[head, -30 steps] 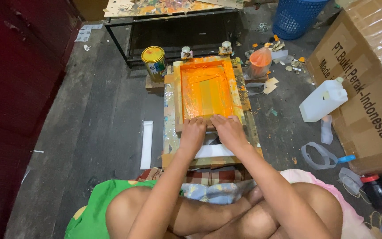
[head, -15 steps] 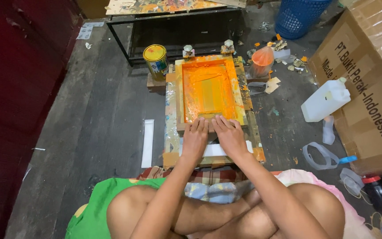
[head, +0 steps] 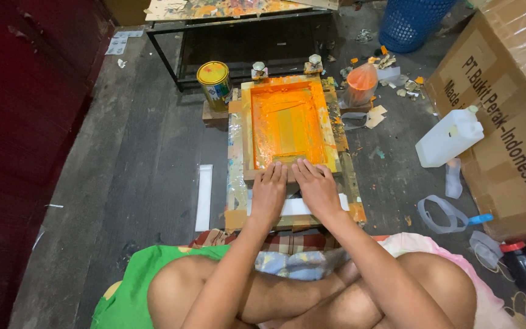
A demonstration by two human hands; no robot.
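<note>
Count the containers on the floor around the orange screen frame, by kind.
Paint can: 1
White jug: 1
Blue basket: 1
Cardboard box: 1
Total: 4

Two hands, the left hand (head: pixel 269 190) and the right hand (head: pixel 316 186), lay flat side by side at the near edge of one wooden printing frame (head: pixel 287 128) flooded with orange ink. Around it on the floor I counted one yellow-lidded paint can (head: pixel 213 83), one bag of orange ink (head: pixel 361 83), one white plastic jug (head: pixel 449 137), one blue basket (head: pixel 413 21) and one big cardboard box (head: pixel 506 116). Two small clamps (head: pixel 258 70) stood at the frame's far edge, and one white strip (head: pixel 204 197) lay to its left.
</note>
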